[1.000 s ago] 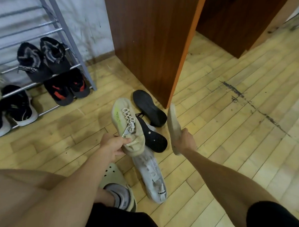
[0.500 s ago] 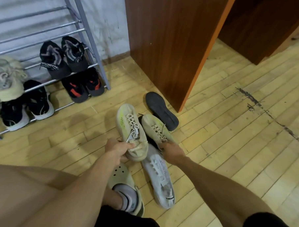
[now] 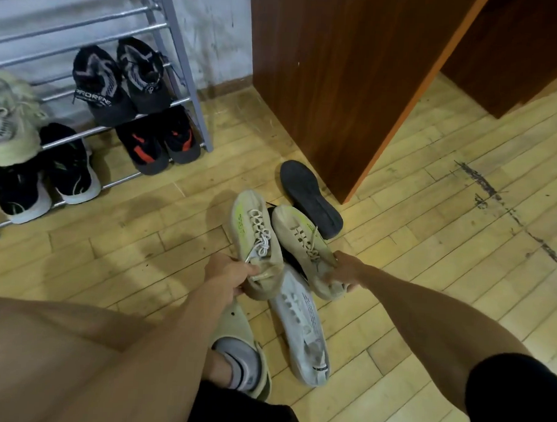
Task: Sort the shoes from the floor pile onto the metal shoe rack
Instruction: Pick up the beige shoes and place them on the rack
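My left hand [image 3: 228, 274] grips the heel of a beige sneaker with a lime stripe and white laces [image 3: 254, 232]. Its mate, a second beige sneaker [image 3: 304, 244], is held at the heel by my right hand [image 3: 348, 271]. Both shoes point away from me, side by side above the floor pile. Under them lie a pale grey sneaker [image 3: 301, 326], a dark shoe mostly hidden, and a black shoe sole-up [image 3: 309, 198]. The metal shoe rack [image 3: 178, 63] stands at the upper left.
On the rack sit a black-and-grey pair [image 3: 117, 79], a black-and-red pair [image 3: 159, 141], a black-and-white pair [image 3: 45, 175] and a beige shoe [image 3: 10, 119] at the left edge. A brown wooden cabinet [image 3: 340, 79] stands close behind the pile. My foot in a clog [image 3: 242, 352] is near.
My right hand turned the second beige sneaker from sole-sideways to upright and brought it beside the left one. The view has shifted left, showing more of the rack.
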A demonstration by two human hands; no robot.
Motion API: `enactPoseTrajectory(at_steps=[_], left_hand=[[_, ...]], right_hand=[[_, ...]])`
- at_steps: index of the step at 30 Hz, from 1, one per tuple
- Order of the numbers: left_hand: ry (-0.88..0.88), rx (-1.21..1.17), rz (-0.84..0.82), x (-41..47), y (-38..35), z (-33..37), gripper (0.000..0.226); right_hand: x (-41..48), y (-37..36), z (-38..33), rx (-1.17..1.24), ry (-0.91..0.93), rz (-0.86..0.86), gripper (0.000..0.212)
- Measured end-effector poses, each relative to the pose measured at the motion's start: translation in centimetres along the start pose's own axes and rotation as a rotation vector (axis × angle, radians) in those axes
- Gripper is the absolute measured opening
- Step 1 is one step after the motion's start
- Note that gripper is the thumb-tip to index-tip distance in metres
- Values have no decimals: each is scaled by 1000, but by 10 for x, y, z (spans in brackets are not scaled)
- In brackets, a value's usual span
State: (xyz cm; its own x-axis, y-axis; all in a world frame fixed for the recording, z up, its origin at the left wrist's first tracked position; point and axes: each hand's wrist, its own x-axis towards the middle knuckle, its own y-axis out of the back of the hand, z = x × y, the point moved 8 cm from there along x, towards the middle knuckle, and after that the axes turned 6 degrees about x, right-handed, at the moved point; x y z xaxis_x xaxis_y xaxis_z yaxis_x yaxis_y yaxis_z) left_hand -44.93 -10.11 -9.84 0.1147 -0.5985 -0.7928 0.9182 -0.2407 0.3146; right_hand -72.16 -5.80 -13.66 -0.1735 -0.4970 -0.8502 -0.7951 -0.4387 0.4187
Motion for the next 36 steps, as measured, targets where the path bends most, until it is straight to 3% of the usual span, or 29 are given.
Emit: enactPoseTrajectory(at_steps=[3, 6, 12, 15, 20, 23, 28, 30, 33, 34, 36], left_hand=[[11, -24, -9, 3, -2, 4, 38], [3, -57, -26, -3, -5, 13, 42], [10, -209, -26, -26, -2, 23, 38], [-1, -240, -46, -41, 5, 24, 34], [-75, -282, -47, -71, 38, 53, 37], [-182, -306, -44, -100, 80, 81, 36], [-307, -342, 174, -135, 181, 119, 19], [-327, -366, 240, -141, 215, 133, 22], [-361, -421, 293, -139, 257, 154, 15], [-367, -426, 314, -136, 270, 161, 18], [-375, -443, 355, -123, 296, 175, 33]], right_hand=[[-2, 3, -7, -76, -21, -14, 75], [-12, 17, -23, -294, 4, 38, 63], [-49, 45, -64, -332, 96, 104, 53], [-75, 55, -88, -256, 151, 152, 42], [-107, 74, -133, -26, 280, 185, 59], [-129, 81, -176, 104, 389, 173, 58], [-166, 83, -257, 302, 578, 127, 48], [-177, 82, -291, 365, 626, 116, 49], [-182, 81, -340, 434, 669, 58, 81], [-184, 81, -356, 448, 681, 48, 81], [-190, 81, -388, 471, 703, 43, 60]])
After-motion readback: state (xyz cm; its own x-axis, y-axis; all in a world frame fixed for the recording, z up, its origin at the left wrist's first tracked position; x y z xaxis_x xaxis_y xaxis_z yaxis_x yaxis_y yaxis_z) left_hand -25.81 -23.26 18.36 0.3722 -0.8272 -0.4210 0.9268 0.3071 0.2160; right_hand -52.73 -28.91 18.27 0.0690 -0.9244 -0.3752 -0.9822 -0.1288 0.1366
